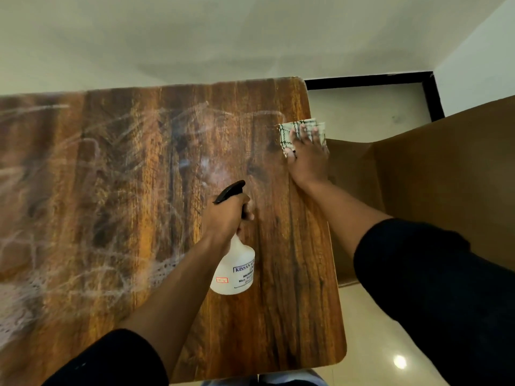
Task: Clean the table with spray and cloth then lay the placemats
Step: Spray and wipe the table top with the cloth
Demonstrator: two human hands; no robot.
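Note:
A wooden table (125,190) fills the view, its top streaked with white smears across the left and middle. My left hand (227,215) grips a white spray bottle (235,267) with a black trigger head, held above the table's middle with the nozzle pointing away from me. My right hand (306,157) presses flat with spread fingers on a folded white cloth (287,132) with dark checks, at the far right edge of the table. No placemats are in view.
A brown cardboard box (446,168) stands open right beside the table's right edge. Pale tiled floor (362,316) shows below it, and a white wall runs along the table's far side. A black skirting strip (362,80) marks the far right corner.

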